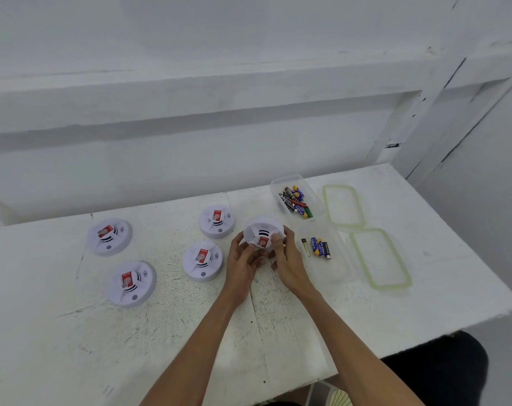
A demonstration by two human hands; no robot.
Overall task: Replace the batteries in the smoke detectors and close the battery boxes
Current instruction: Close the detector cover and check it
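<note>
Over the white tabletop (102,347), the left hand (243,259) and right hand (287,259) grip a raised smoke detector (263,230), fingers curled round its rim and its red-labelled face tilted towards the person. To the left lie two near detectors (131,284) (202,260). To the right a clear near box (341,250) holds a few batteries (320,247), with its lid (380,257) beside it. Farther back lie two far detectors (109,236) (216,221), a far box (287,178) of mixed batteries (295,200) and a second lid (343,206)
</note>
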